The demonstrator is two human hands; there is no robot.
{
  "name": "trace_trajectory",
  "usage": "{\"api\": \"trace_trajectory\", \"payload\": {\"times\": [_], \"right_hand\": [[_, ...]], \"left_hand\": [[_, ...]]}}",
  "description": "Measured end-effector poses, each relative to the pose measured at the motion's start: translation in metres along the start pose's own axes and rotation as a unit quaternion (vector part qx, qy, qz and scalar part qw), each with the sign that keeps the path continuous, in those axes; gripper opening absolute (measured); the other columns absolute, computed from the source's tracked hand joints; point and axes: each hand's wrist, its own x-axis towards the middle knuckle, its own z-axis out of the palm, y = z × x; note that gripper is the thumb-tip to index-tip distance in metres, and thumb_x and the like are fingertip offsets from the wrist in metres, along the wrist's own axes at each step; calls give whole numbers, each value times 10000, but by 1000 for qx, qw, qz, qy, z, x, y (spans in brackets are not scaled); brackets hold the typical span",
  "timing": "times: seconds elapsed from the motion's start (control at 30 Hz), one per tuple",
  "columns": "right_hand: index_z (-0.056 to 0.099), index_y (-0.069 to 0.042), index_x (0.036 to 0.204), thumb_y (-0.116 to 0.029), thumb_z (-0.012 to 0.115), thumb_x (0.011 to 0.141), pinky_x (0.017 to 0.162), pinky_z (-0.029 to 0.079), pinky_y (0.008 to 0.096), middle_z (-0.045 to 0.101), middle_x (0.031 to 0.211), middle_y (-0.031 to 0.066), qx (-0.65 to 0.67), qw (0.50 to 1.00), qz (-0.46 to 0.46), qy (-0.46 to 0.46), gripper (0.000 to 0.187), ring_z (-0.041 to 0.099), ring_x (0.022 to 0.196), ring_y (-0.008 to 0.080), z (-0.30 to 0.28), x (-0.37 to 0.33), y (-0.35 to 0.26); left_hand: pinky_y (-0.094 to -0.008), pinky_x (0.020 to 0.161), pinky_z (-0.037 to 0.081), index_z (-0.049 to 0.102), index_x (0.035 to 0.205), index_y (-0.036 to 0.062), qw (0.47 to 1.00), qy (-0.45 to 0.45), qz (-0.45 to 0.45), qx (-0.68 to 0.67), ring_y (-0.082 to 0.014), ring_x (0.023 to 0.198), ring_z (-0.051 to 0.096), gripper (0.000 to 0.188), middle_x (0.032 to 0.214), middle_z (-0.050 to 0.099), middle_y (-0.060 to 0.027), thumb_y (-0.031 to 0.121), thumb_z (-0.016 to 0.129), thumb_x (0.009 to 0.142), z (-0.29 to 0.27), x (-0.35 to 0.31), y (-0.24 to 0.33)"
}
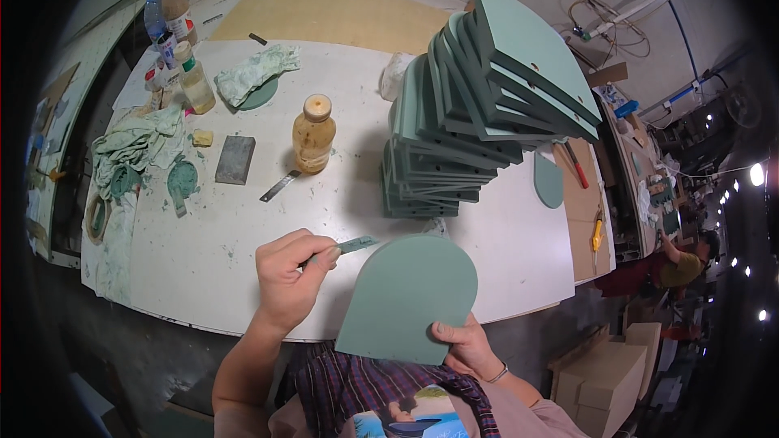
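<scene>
My left hand is closed around a small flat scraper blade smeared with green. The blade points right, toward the upper left edge of a green teardrop-shaped panel; from this view I cannot tell whether they touch. My right hand grips that panel at its lower right, thumb on the face and the other fingers mostly hidden behind. Beyond it rises a tall, uneven stack of similar green panels. A metal blade strip lies by a brown-stained bottle on the white table.
A grey block, a putty-covered spatula, rags and several bottles occupy the left side. Right of the stack lie a small green panel, a red-handled tool and a yellow-handled one. A person works farther right.
</scene>
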Motion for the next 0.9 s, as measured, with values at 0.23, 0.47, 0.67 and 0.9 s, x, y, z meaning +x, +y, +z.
{"api": "trace_trajectory", "payload": {"times": [0.23, 0.47, 0.67, 0.9], "right_hand": [[381, 42, 1345, -34, 678, 814, 966, 454, 395, 533, 1241, 167, 13, 1000, 3, -2, 613, 547, 1131, 264, 3, -1, 1], [367, 36, 1361, -22, 667, 813, 987, 440, 396, 521, 1262, 157, 19, 999, 32, 0, 627, 536, 1149, 266, 4, -2, 4], [350, 33, 1375, 2, 655, 816, 1002, 427, 393, 510, 1273, 158, 17, 999, 46, -3, 638, 516, 1176, 262, 7, -1, 4], [346, 36, 1376, -27, 665, 831, 988, 442, 386, 517, 1266, 157, 23, 997, 70, -25, 634, 529, 1159, 261, 2, 2, 6]], "left_hand": [[-288, 475, 373, 663, 765, -13, 997, -19, 57, 37, -188, 511, 515, 76, 590, 558, -85, -72, 673, 718, -6, -2, 0], [-302, 468, 360, 660, 754, 0, 993, -13, 94, 65, -214, 499, 496, 111, 577, 538, -85, -78, 691, 682, -12, -2, 6], [-301, 464, 351, 663, 757, 1, 992, -3, 103, 70, -206, 491, 487, 110, 572, 533, -83, -75, 692, 682, -14, -3, 1], [-298, 460, 344, 665, 747, 2, 997, -28, 59, 50, -190, 488, 480, 89, 570, 529, -83, -69, 688, 700, -16, -5, 2]]}}
